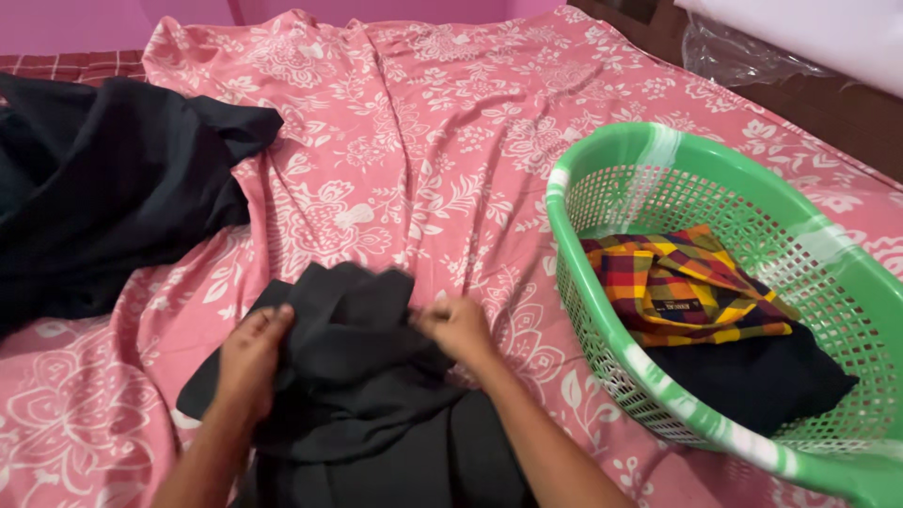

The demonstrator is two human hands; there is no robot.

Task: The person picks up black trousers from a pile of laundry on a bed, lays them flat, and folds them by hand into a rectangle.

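Cloth fills both fists: my left hand (252,350) and right hand (458,326) pinch the dark garment (362,395) on the pink floral sheet (423,141), its length running six to twelve; green basket (828,282) at three.

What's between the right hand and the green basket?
Only bare pink floral bedsheet. In the head view, nothing lies between the right hand, gripping the dark garment, and the green basket.
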